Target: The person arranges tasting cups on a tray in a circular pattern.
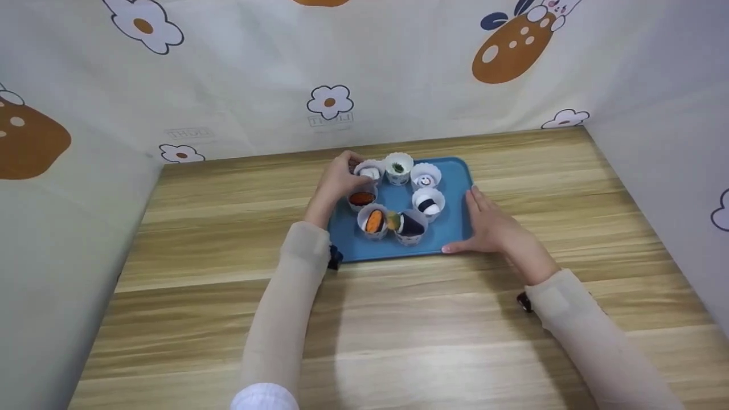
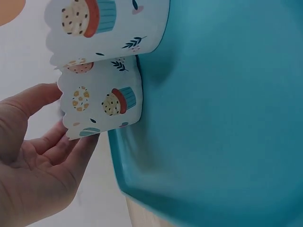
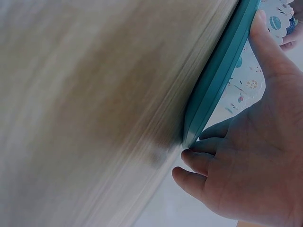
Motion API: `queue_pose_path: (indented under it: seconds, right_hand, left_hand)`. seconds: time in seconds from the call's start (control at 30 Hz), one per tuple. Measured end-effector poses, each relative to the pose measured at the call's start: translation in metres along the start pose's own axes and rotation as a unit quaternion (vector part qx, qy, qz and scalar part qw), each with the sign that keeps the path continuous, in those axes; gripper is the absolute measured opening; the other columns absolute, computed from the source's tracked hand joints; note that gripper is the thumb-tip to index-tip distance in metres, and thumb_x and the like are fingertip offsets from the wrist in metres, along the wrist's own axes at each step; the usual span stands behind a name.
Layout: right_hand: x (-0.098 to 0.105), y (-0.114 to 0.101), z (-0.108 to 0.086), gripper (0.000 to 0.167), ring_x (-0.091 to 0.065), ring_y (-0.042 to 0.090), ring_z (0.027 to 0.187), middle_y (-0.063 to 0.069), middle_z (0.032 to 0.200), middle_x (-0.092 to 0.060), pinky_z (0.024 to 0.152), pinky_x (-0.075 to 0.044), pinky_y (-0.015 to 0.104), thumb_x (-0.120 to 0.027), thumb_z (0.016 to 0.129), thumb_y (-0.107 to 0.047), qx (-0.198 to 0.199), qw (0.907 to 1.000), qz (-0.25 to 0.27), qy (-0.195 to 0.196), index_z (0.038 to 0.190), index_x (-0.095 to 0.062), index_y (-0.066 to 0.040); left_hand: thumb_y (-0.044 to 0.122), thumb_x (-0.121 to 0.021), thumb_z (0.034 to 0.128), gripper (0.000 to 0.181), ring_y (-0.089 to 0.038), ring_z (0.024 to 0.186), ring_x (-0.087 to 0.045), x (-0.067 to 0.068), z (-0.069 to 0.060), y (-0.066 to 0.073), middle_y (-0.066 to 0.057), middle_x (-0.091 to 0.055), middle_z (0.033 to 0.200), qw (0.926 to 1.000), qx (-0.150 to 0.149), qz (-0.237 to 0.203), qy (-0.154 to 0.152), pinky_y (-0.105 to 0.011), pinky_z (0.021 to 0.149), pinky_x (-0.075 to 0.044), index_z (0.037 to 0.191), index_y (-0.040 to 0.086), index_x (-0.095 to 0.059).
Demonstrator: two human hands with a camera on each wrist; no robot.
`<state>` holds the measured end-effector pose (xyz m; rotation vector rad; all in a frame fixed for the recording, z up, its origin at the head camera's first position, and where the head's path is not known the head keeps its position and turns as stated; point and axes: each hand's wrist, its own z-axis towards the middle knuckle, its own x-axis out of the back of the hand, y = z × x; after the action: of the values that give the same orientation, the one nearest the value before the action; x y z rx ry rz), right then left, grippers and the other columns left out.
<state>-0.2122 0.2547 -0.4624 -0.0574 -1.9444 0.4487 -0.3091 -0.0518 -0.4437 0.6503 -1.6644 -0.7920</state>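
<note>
My left hand [image 1: 338, 179] pinches the rim of a scalloped paper cup [image 2: 102, 97] printed with cupcakes, at the back left of a blue tray [image 1: 454, 183]. A whitish piece [image 1: 370, 173] lies inside that cup. More such cups stand in a ring on the tray, each holding a sushi-like piece, among them a brown-red one [image 1: 361, 199], an orange one [image 1: 374, 221] and a dark cone-shaped one [image 1: 412, 224]. Over the tray's front right corner spreads my right hand [image 1: 492, 228], thumb on the front rim and fingers along the right side.
The tray lies on a wood-grain table [image 1: 421, 330], near its back edge. A pale patterned sheet [image 1: 256, 74] rises behind the table and on both sides. Bare wood shows in front, left and right of the tray.
</note>
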Motion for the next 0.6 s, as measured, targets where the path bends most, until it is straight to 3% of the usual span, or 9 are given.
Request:
queue_pose_path:
  seconds: [0.27,0.6]
  right_hand:
    - [-0.0002,-0.0005,0.0008,0.141,-0.001,0.047,0.152,0.03,0.164,0.006,0.123,-0.012,0.056,-0.074,0.07,-0.074,0.0,1.0,0.001,0.003,0.155,0.002,0.009]
    - [0.0017,-0.0018,-0.001,0.141,-0.001,0.048,0.152,0.031,0.164,0.007,0.123,-0.011,0.058,-0.074,0.071,-0.072,0.001,1.0,0.008,-0.004,0.155,0.002,0.011]
  left_hand:
    - [0.013,-0.066,0.0937,0.042,-0.028,0.127,-0.056,0.003,-0.0006,0.0005,-0.016,-0.057,0.137,0.9998,0.001,-0.014,-0.018,-0.041,0.108,-0.047,0.132,0.004,-0.053]
    - [0.018,-0.064,0.0961,0.042,-0.028,0.131,-0.055,0.0029,-0.0041,-0.0015,-0.016,-0.057,0.14,0.9997,-0.018,-0.005,-0.013,-0.04,0.111,-0.045,0.134,0.004,-0.054]
